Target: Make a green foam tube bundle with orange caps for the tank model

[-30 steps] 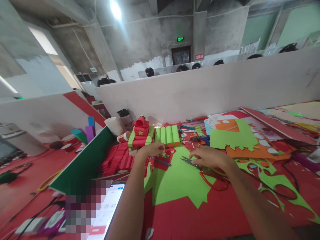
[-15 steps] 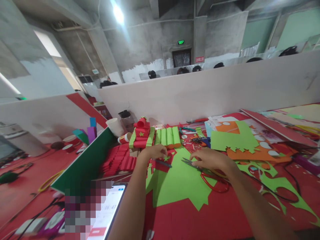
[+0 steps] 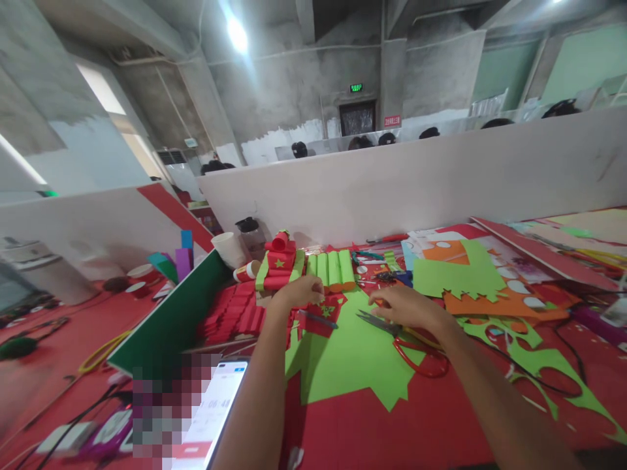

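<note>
My left hand (image 3: 306, 291) hovers over a small red paper piece (image 3: 334, 305) with little green stars (image 3: 327, 313) on it. Its fingers are pinched together; whatever they hold is too small to make out. Just below them lies a thin dark blue pen-like tool (image 3: 319, 318). Above the red-handled scissors (image 3: 420, 358), my right hand (image 3: 404, 307) has its fingers bent but apart, with nothing seen between them. The scissors rest with blades slightly parted on a jagged light green paper sheet (image 3: 353, 369).
Behind my hands stand a red paper model (image 3: 279, 264) with a yellow star and several green paper rolls (image 3: 330, 269). Folded red strips (image 3: 235, 313) lie left, beside a green board (image 3: 169, 320). A phone (image 3: 215, 411) sits near my left forearm. Paper scraps (image 3: 543, 365) spread right.
My left hand has shifted slightly up and left. The right hand's fingers have lifted a little off the scissors, which stay in place.
</note>
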The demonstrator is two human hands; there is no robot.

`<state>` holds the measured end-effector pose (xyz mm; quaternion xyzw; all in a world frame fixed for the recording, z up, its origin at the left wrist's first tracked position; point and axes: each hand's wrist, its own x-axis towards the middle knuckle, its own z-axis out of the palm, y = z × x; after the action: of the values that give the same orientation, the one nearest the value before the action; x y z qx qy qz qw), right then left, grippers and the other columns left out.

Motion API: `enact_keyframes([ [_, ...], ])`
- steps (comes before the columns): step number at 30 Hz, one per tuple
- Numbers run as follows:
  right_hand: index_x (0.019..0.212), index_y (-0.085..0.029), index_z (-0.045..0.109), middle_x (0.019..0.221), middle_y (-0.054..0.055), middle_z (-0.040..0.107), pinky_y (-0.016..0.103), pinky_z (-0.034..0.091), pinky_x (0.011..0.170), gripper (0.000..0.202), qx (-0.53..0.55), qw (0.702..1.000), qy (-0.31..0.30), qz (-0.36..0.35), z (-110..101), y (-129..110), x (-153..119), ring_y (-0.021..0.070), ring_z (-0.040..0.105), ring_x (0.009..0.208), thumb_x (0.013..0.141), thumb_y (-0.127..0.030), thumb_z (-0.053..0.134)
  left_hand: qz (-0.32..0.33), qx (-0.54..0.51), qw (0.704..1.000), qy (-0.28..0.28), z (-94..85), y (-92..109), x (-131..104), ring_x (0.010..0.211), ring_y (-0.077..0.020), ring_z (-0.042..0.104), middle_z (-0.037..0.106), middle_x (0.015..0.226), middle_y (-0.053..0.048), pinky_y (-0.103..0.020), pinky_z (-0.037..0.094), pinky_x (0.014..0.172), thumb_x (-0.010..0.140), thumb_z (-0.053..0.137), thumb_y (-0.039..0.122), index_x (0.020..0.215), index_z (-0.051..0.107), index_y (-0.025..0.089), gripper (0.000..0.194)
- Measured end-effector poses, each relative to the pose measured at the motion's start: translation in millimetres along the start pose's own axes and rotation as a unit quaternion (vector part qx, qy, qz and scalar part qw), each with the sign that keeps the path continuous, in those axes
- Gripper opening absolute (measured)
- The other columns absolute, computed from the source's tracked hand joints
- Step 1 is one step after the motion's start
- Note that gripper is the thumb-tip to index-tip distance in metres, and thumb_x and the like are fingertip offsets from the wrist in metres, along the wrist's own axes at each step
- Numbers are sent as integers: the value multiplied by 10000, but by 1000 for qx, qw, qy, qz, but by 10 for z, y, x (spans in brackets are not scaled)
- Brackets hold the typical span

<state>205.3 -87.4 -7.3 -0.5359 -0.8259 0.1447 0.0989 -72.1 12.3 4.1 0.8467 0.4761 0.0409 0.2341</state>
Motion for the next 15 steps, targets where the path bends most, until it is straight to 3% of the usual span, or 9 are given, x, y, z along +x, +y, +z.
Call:
enact_keyframes([
  [7,1053,-235,689,809,29,732,255,368,620,254,11,994,99,49,123,-7,137,184,650,719,888,-370,550,-59,25,990,128,-68,-74,-37,759,-180,607,663,818,-47,-257,394,628,798,538,219,842,602,176,88],
  [11,965,-248,687,835,24,736,249,366,602,194,15,976,187,109,81,108,173,169,648,707,897,-350,537,-76,38,988,130,-70,-103,-28,752,-167,599,667,835,-52,-244,377,621,833,527,229,880,591,172,97],
  [15,960,-253,658,788,33,721,263,323,566,168,-71,939,251,224,-15,384,112,191,628,676,899,-359,541,-98,51,985,130,-67,-94,-45,742,-169,596,672,831,-51,-243,383,628,807,573,239,836,606,175,78],
])
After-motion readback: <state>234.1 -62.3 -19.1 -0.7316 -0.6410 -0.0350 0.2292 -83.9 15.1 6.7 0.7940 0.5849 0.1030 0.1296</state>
